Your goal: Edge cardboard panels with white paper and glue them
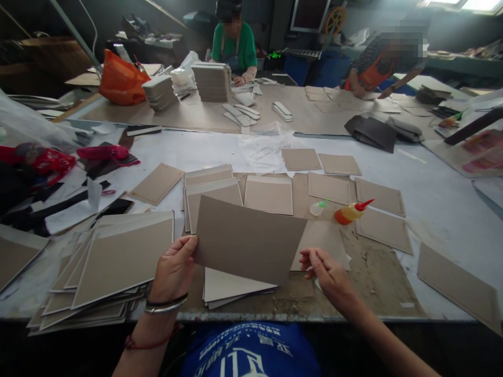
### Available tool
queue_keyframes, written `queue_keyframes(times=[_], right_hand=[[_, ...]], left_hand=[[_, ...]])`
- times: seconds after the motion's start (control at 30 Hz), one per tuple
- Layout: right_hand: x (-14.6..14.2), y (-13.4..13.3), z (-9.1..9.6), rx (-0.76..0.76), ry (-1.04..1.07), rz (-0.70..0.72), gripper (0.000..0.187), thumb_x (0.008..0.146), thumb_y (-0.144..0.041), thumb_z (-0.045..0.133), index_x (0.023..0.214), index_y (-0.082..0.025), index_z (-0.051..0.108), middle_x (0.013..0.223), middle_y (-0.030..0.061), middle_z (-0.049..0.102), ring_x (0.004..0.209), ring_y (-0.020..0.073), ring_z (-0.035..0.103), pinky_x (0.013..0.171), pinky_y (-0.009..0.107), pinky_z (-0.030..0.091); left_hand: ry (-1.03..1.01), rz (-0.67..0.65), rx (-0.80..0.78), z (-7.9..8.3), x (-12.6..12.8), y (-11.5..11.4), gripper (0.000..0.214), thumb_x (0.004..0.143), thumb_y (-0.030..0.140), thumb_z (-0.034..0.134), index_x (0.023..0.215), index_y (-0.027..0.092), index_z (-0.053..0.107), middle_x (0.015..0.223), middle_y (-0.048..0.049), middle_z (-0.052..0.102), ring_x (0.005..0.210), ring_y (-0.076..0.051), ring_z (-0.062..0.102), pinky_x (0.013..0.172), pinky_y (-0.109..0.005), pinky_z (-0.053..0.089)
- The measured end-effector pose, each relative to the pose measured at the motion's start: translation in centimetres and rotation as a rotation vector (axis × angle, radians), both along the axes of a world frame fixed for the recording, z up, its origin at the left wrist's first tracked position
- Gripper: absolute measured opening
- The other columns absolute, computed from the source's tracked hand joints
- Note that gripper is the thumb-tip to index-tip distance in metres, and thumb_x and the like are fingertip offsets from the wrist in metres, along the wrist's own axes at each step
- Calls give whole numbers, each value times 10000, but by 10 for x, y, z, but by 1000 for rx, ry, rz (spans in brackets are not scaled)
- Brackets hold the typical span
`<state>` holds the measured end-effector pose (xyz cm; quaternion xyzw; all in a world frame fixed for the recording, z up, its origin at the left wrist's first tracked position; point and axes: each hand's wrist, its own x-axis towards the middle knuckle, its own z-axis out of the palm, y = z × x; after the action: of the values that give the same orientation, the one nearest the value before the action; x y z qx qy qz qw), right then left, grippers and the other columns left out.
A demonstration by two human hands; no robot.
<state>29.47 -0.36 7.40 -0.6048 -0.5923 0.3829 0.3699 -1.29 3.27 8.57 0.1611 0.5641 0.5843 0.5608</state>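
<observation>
My left hand [176,267] is closed on the left edge of a grey-brown rectangular sheet [249,241], thumb on top. The sheet is held tilted above the table and bows slightly. Just off its right edge is my right hand [324,272], fingers loosely bent and slightly apart, with nothing visible in them. Beneath the held sheet, a small stack of pale boards [231,288] shows at the table's front edge. Another flat sheet [324,241] lies behind my right hand, partly covered by the held one.
A large stack of boards [126,256] stands at left, with smaller piles [214,193] behind the held sheet. An orange-filled glue bottle [348,213] and a small white bottle [316,208] lie at right among several panels [383,230]. Two people [236,47] work across the table.
</observation>
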Motion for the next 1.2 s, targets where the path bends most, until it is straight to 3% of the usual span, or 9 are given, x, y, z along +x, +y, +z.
queue_keyframes(times=[0.1,0.33,0.53,0.7,0.83,1.0,1.2], right_hand=[[-22,-20,-16,-64,102,10,354,897,-396,334,922,-137,576,737,61,638,580,123,610,525,228,527],[-50,-29,-41,-164,-176,-93,321,845,-451,408,942,-176,542,755,46,649,642,166,618,578,271,496],[-59,-25,-51,-126,-377,-24,304,859,-446,360,700,-219,486,603,5,571,557,154,538,578,268,429],[-56,-10,-66,-126,-512,63,290,856,-423,330,684,-225,453,610,6,545,559,155,516,571,265,396],[-54,-2,-77,-189,-560,108,268,845,-405,314,684,-224,428,615,15,538,572,165,521,577,273,389],[-57,0,-81,-236,-649,117,242,840,-376,303,694,-223,423,637,33,560,603,182,542,582,283,379],[-56,-3,-87,-183,-687,118,252,850,-370,306,683,-224,425,638,29,554,602,178,533,587,280,371]], left_hand=[[-20,63,-79,-13,5,-11,391,398,331,819,673,146,612,614,21,645,585,-104,572,580,-223,462],[-110,112,-169,-36,7,-33,406,376,314,829,669,148,603,615,9,656,610,-123,597,624,-251,483],[22,138,-187,-61,0,-46,421,382,388,802,655,141,599,603,9,632,612,-116,569,632,-251,459],[377,-23,-237,-86,-9,-58,342,499,446,709,635,146,616,554,20,584,549,-113,502,530,-231,404],[529,-144,-250,-99,-12,-62,309,552,461,639,596,157,600,525,21,555,535,-123,482,517,-236,386],[649,-208,-270,-105,-10,-61,278,596,445,577,587,167,572,527,14,551,536,-136,480,544,-255,382],[855,-293,-269,-103,-11,-55,236,643,413,525,569,191,545,543,7,545,586,-160,501,587,-270,368]])
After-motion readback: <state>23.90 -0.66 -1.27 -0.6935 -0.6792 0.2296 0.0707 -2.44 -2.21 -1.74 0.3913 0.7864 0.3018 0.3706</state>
